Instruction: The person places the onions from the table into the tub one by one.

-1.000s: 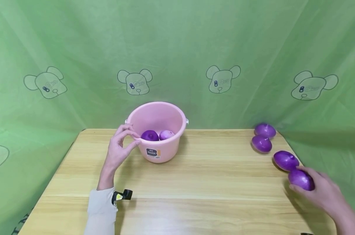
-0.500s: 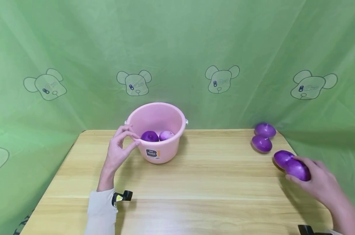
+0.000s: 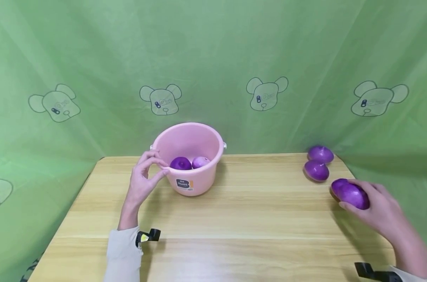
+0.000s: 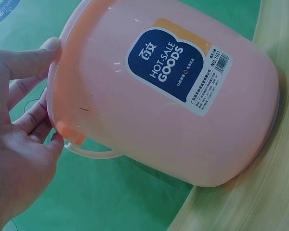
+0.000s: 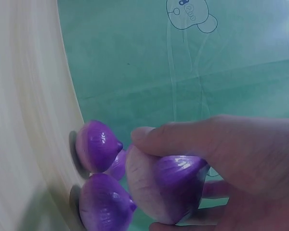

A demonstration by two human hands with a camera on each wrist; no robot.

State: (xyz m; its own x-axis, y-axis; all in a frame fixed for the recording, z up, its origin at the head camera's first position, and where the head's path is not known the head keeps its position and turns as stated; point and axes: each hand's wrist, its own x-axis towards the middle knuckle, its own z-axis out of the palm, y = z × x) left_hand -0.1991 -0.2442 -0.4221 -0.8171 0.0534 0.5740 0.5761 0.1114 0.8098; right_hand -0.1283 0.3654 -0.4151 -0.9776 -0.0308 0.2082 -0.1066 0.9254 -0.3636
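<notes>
My left hand (image 3: 142, 182) pinches the near left rim of a pink bucket (image 3: 195, 184), thumb outside and fingers over the edge. Inside the bucket lie a dark purple onion (image 3: 180, 163) and a paler one. At the right side, my right hand (image 3: 380, 205) grips a purple onion (image 5: 166, 185) between thumb and fingers. In the head view this onion overlaps another onion (image 3: 337, 187) on the table, which it partly hides. Two more onions, a nearer one (image 3: 316, 170) and a farther one (image 3: 320, 154), sit close together at the back right corner.
The wooden table (image 3: 234, 219) ends at a green curtain (image 3: 213, 58) printed with bear heads, behind and at both sides. A white handle (image 4: 94, 153) hangs at the bucket's side. Each wrist wears a small black camera mount (image 3: 148, 236).
My right hand, with the onion in its grip, has moved left and away from me, covering more of the onion behind it. The left hand and bucket have stayed put.
</notes>
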